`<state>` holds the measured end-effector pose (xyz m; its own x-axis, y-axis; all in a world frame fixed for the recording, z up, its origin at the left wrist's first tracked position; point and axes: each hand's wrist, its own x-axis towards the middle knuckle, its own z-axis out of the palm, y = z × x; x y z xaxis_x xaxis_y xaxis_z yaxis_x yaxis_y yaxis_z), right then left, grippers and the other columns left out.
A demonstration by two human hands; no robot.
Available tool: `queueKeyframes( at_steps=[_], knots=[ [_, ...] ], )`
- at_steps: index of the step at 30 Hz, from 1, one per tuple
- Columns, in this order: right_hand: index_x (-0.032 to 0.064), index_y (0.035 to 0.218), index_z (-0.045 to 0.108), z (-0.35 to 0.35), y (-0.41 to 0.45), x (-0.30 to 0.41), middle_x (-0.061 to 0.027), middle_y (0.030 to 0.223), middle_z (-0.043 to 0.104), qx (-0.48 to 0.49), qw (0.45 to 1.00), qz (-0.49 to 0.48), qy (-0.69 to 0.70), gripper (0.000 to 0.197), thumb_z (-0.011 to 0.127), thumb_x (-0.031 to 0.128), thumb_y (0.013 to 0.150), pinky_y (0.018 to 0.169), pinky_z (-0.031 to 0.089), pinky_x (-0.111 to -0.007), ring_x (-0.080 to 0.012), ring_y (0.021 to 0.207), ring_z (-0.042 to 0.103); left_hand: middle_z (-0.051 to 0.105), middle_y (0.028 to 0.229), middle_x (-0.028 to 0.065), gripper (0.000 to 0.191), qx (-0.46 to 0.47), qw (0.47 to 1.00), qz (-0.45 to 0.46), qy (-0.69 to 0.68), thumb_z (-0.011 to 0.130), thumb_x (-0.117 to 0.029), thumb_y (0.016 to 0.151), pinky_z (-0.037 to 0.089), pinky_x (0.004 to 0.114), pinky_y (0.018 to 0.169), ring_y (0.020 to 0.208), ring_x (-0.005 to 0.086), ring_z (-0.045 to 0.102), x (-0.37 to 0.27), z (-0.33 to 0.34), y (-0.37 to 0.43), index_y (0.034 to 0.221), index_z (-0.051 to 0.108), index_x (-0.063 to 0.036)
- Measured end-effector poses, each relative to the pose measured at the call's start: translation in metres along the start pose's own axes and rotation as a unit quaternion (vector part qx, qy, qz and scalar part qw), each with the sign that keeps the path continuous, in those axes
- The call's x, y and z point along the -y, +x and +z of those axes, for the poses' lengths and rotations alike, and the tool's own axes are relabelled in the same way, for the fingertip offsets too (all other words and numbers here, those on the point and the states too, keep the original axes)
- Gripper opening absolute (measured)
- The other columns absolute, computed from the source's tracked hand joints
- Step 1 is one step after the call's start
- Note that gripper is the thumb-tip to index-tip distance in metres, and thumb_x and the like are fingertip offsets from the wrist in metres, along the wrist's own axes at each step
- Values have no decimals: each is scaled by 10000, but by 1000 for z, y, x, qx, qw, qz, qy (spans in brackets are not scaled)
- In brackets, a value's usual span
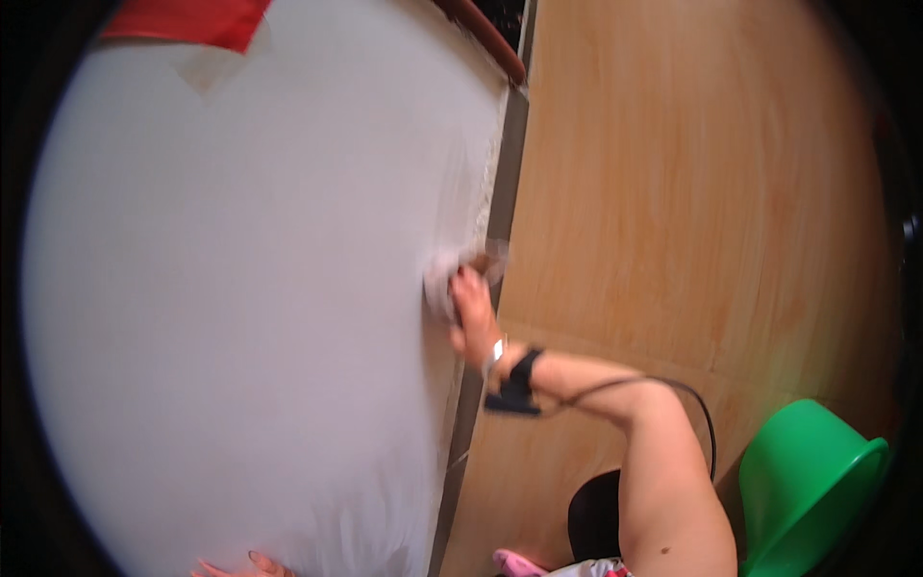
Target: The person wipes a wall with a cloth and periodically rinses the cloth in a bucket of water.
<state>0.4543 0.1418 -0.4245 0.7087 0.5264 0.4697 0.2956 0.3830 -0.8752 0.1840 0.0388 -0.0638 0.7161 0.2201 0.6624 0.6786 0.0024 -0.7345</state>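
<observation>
My right hand [472,314] presses a crumpled pale cloth [438,285] to the lower part of a white wall [238,274], just above the grey skirting strip [508,166]. Motion blurs both the hand and the cloth. On that wrist are a light bracelet [493,355] and a black strap with a small device [513,397], from which a dark cable runs back. My left hand [249,567] shows only in part at the bottom rim, fingers apart against the wall, holding nothing that I can see.
A green plastic tub [800,461] stands on the wood-look floor [678,216] at lower right. A pink shoe [519,562] shows at the bottom. Above are a reddish-brown pipe or rail [487,40] along the wall base and a red sheet [191,21] on the wall. Paint flakes along the wall's lower edge.
</observation>
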Motion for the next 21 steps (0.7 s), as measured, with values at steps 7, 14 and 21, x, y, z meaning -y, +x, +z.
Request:
queueKeyframes(
  at_steps=[7, 14, 21],
  knots=[
    [0, 988, 552, -32, 39, 9, -167, 1031, 456, 30, 985, 90, 145, 348, 551, -16, 640, 870, 397, -347, -304, 996, 470, 243, 1378, 210, 672, 51, 998, 21, 4, 394, -492, 864, 214, 473, 1029, 1283, 341, 231, -3, 8, -12, 1320, 322, -4],
    [-39, 1103, 507, -42, 246, -85, -230, 1163, 504, -69, 995, 68, 11, 523, 555, 158, 622, 978, 345, -363, -360, 1109, 457, 235, 1376, 229, 680, 54, 998, 15, 3, 373, -499, 868, 201, 485, 1024, 1286, 360, 216, -6, 5, -16, 1316, 312, 10],
    [15, 852, 561, 6, 136, 37, -168, 878, 556, 3, 976, -218, -4, 325, 575, 27, 528, 881, 392, -476, -341, 910, 529, 219, 1383, 222, 690, 71, 997, -32, 13, 377, -507, 863, 200, 487, 1021, 1286, 368, 212, 1, -3, -10, 1325, 294, -1]
  ],
)
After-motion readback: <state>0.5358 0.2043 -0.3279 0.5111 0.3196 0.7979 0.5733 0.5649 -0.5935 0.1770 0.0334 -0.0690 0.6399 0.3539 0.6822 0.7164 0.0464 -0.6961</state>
